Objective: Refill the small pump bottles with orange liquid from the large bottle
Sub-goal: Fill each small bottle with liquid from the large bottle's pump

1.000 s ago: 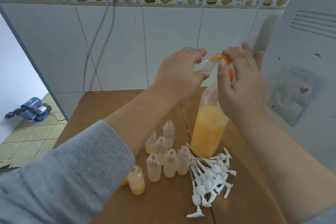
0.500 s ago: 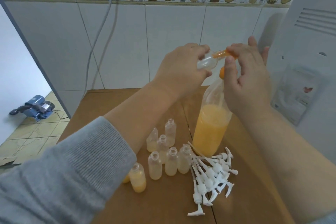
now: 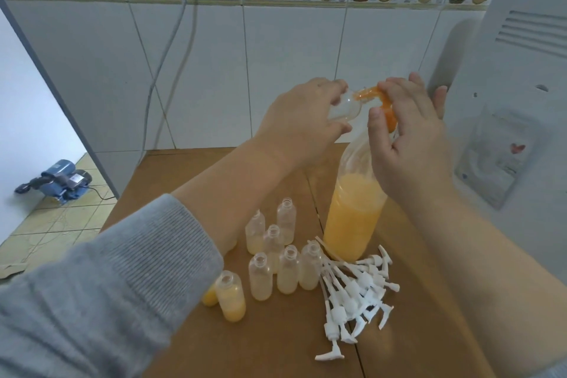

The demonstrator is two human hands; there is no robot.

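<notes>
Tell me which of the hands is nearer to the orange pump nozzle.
Right. The right hand presses the orange pump nozzle; the left hand holds a small bottle at its spout.

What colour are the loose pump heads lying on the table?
White, all of them; the pump heads show best in the head view, on the brown table.

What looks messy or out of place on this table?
Nothing looks spilled on the wooden table. The white pump tops lie in a loose tangled heap beside the big bottle rather than on the small bottles, which stand open. Only the bottle nearest the sleeve is clearly filled with orange.
</notes>
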